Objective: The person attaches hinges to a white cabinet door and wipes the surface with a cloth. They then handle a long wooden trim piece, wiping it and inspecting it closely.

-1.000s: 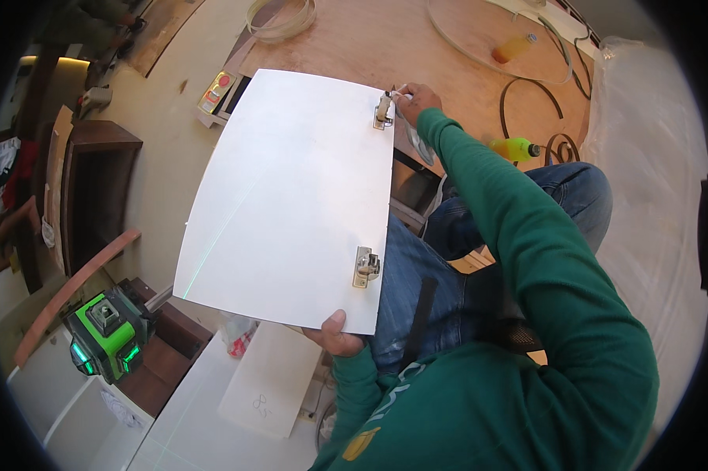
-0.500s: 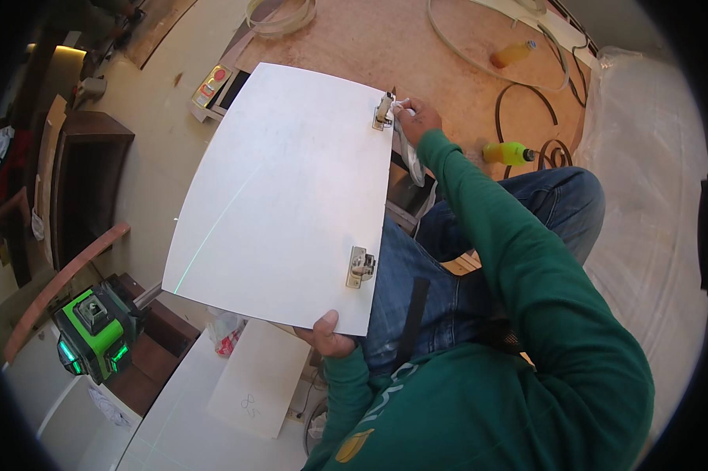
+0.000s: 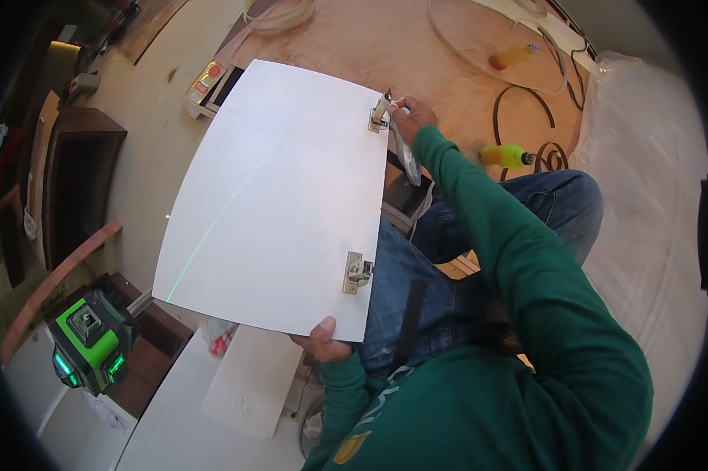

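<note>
A white cabinet door lies tilted across my lap, with two metal hinges along its right edge. My left hand grips the door's near edge, thumb on top and fingers underneath. At the far right corner my right hand is closed on a whitish cloth, which hangs down past the door's edge. Its fingertips are against the far hinge or right beside it; I cannot tell which. The near hinge sits untouched by either hand. A thin green laser line crosses the door's left part.
A green laser level stands at the left, close to the door's corner. Beyond the door is a brown board with coiled edging strips, a yellow-green bottle and an orange bottle. Plastic sheeting covers the right side.
The door has shifted slightly left and toward me in view, both hands staying on it and on the cloth. My right hand has moved slightly left along with the far hinge.
</note>
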The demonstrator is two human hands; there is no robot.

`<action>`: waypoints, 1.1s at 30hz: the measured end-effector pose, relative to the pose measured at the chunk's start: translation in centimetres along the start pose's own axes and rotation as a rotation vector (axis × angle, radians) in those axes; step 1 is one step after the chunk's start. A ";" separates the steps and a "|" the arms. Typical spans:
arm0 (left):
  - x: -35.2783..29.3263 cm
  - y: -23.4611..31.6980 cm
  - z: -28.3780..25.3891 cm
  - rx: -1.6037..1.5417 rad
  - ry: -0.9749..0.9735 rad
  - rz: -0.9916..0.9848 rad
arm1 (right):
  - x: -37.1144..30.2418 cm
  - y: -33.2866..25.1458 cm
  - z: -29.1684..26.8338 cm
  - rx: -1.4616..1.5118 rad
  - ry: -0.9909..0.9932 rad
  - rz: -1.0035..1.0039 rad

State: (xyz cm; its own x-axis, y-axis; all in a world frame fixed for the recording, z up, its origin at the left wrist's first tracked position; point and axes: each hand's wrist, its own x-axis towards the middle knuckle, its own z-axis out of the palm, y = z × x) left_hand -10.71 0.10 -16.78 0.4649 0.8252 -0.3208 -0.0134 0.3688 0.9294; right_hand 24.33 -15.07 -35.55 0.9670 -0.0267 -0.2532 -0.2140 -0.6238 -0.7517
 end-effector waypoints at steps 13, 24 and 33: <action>0.2 0.2 0.0 0.001 -0.041 -0.021 | 3.4 -0.3 -0.1 -0.160 0.003 -0.021; 0.9 0.0 -0.1 -0.055 -0.047 -0.031 | 2.9 0.3 -2.1 0.320 -0.132 0.305; 1.2 0.0 0.0 -0.075 -0.048 -0.028 | 3.2 3.9 -0.5 0.550 -0.249 0.362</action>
State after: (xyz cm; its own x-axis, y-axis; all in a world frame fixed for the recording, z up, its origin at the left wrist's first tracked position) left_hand -10.18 1.13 -17.22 0.5077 0.7936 -0.3353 -0.0659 0.4238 0.9033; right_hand 26.70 -17.96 -38.96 0.7755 0.0625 -0.6283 -0.6189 -0.1219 -0.7760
